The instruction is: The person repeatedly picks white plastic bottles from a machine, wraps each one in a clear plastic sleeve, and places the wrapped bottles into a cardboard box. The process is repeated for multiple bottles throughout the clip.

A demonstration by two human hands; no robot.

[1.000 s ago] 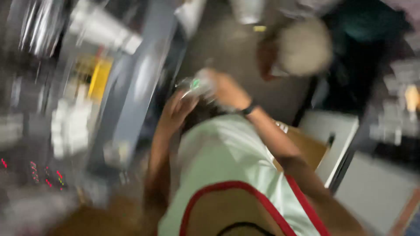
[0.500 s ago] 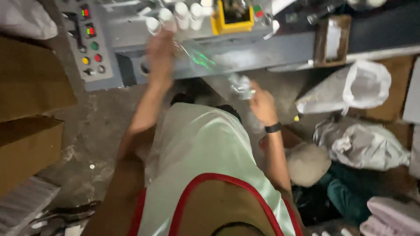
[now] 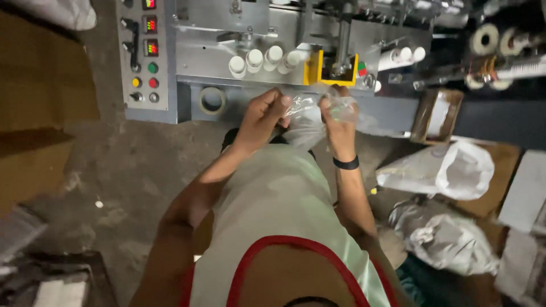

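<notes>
Clear plastic film (image 3: 307, 116) is stretched between both hands just below the machine's (image 3: 239, 34) front edge. Left hand (image 3: 263, 112) pinches its left end in clenched fingers; right hand (image 3: 339, 113), black band at the wrist, grasps the right end. White rollers (image 3: 263, 59) and a yellow bracket (image 3: 331, 71) sit just above.

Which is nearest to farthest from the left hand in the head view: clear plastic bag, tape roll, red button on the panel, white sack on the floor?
1. Clear plastic bag: pinched in the left hand.
2. Tape roll: on the machine front, to its left.
3. Red button: on the control panel, further left.
4. White sack: on the floor, far right.
</notes>
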